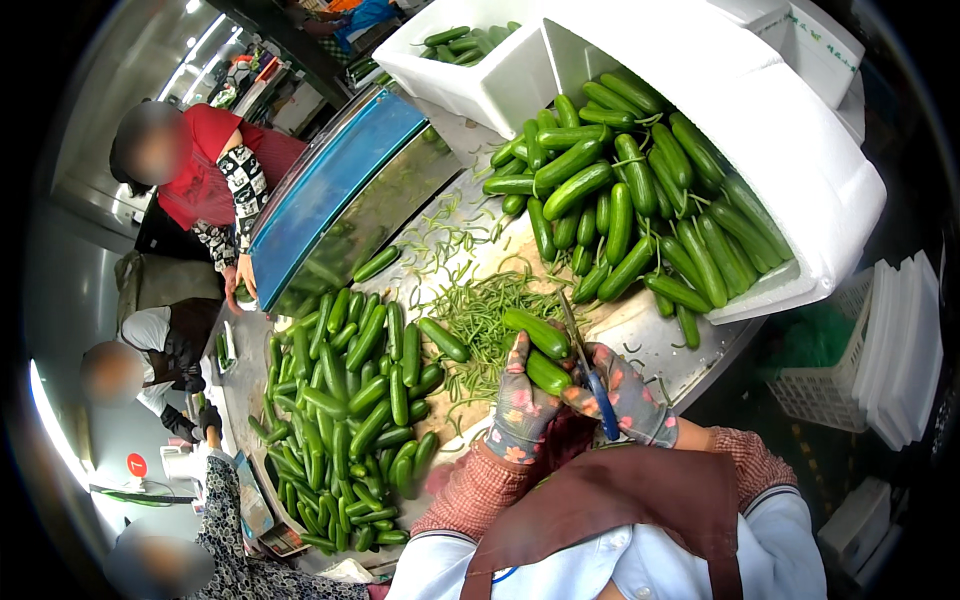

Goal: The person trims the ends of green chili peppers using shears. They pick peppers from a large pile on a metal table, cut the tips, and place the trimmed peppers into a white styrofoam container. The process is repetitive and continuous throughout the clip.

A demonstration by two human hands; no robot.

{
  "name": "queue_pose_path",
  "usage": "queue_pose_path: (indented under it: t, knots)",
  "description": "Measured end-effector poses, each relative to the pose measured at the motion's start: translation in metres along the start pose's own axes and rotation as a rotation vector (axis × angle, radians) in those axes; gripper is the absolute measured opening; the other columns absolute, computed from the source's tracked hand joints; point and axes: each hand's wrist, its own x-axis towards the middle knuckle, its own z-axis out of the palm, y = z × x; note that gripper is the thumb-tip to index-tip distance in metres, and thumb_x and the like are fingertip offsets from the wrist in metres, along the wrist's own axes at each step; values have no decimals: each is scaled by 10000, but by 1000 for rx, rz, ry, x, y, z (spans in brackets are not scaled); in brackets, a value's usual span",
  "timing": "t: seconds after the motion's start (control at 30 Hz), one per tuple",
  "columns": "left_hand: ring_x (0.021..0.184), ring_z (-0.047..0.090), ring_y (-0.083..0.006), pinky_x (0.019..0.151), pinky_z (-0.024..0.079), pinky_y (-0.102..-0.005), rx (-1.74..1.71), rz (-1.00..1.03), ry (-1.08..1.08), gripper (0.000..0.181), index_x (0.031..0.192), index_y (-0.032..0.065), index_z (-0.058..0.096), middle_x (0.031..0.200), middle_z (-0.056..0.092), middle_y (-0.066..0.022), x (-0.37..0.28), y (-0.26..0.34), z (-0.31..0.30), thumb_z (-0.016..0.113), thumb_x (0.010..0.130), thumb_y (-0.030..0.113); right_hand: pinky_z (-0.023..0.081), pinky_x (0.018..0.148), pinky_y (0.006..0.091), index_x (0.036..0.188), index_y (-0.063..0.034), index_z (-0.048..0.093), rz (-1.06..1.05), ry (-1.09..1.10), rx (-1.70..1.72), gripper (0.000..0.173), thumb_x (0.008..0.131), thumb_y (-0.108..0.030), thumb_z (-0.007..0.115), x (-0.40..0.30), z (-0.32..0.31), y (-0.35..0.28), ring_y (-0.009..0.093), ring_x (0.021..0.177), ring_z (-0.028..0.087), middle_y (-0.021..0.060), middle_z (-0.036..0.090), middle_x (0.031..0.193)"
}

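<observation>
My left hand (525,409), in a grey flowered glove, grips small cucumbers; one cucumber (536,332) lies above another (548,373) at its fingers. A pair of scissors with blue handles (602,401) is in my right hand (630,394), gloved alike, its blades pointing up beside the cucumbers. Beneath and beyond the hands spreads a heap of cut green stems (480,319). Cucumbers with stems (622,180) spill from a tipped white foam box (840,217) at the upper right. To the left lies a large pile of cucumbers (345,412).
A blue-topped metal divider (337,195) stands on the metal table (694,360). Behind it is another foam box (480,82) of cucumbers. A co-worker in red (210,150) and others are at the left. A plastic crate (817,394) stands beside the table at the right.
</observation>
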Motion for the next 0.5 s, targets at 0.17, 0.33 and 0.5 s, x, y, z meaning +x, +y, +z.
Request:
queue_pose_path:
  t: [0.17, 0.33, 0.5]
  knots:
    - [836, 499, -261, 766, 423, -395, 76, 62, 103, 301, 1057, 24, 436, 968, 517, -127, -1, -3, 4, 408, 862, 252, 434, 560, 204, 1098, -40, 427, -547, 188, -1263, 392, 811, -297, 498, -10, 39, 9, 121, 650, 513, 85, 542, 814]
    - [809, 502, -243, 742, 430, -361, 106, 51, 119, 292, 1056, 35, 449, 955, 526, -111, -5, -5, 14, 390, 869, 251, 428, 557, 236, 1071, -72, 434, -299, 363, -1163, 285, 825, -212, 470, -6, 49, 5, 113, 683, 539, 64, 560, 814]
    - [751, 518, -238, 649, 461, -352, 70, 30, 42, 273, 1034, 61, 453, 950, 527, -108, 1, 8, -4, 421, 852, 263, 439, 470, 205, 1125, 10, 372, -195, 38, -336, 440, 840, -315, 448, 3, 7, 2, 110, 578, 532, 128, 528, 817]
